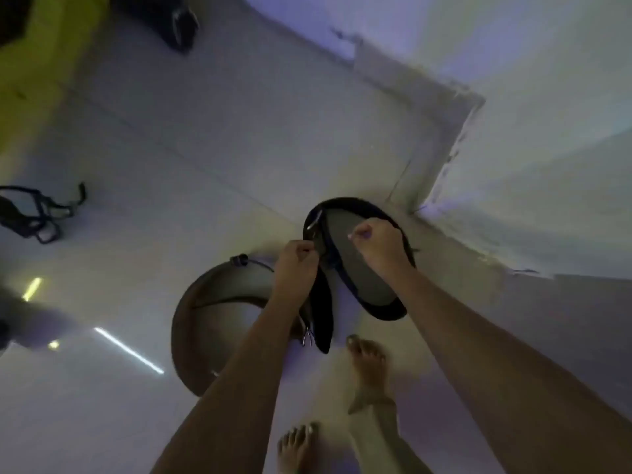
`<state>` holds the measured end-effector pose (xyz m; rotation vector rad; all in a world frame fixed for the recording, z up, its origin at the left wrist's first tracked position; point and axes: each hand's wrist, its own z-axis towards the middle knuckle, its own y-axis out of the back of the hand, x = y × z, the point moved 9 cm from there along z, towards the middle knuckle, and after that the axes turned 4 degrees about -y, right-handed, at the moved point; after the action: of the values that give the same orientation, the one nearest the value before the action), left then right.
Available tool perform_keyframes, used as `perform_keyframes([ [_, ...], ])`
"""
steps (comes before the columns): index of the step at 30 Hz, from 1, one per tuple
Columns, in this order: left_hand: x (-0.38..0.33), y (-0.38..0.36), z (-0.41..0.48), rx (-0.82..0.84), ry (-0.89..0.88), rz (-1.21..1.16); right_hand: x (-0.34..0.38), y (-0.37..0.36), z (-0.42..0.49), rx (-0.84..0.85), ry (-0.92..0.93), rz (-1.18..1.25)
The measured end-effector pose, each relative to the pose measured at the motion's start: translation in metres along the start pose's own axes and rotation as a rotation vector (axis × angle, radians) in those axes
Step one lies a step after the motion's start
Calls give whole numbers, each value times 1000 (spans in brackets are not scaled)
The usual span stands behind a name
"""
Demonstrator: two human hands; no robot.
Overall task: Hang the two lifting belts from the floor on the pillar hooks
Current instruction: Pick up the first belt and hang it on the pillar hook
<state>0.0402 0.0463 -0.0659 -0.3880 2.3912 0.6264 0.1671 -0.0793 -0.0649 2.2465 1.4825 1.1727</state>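
A black lifting belt (359, 268) curls in a loop above the floor, held between both hands. My left hand (297, 265) is closed on its left side near the metal buckle. My right hand (378, 246) is closed on the upper right edge of the loop. A loose black strap end hangs down below my left hand. A second, brown belt (186, 323) lies curved on the floor to the left, partly hidden by my left forearm. The white pillar (530, 165) stands at the right; no hooks are in view.
My two bare feet (367, 360) stand on the glossy pale tile floor just below the belts. A black metal frame (37, 213) lies at the left edge. A dark bag (174, 25) sits at the top, beside a yellow surface (37, 73).
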Motion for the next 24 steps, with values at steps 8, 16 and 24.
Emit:
perform_keyframes([
  [8,93,-32,84,-43,77,-106,-30,-101,73,48,-18,-19],
  [16,14,-31,8,101,10,-225,-19,4,-19,-124,-25,145],
  [24,-178,16,-170,230,-283,-537,94,195,-214,-179,141,564],
])
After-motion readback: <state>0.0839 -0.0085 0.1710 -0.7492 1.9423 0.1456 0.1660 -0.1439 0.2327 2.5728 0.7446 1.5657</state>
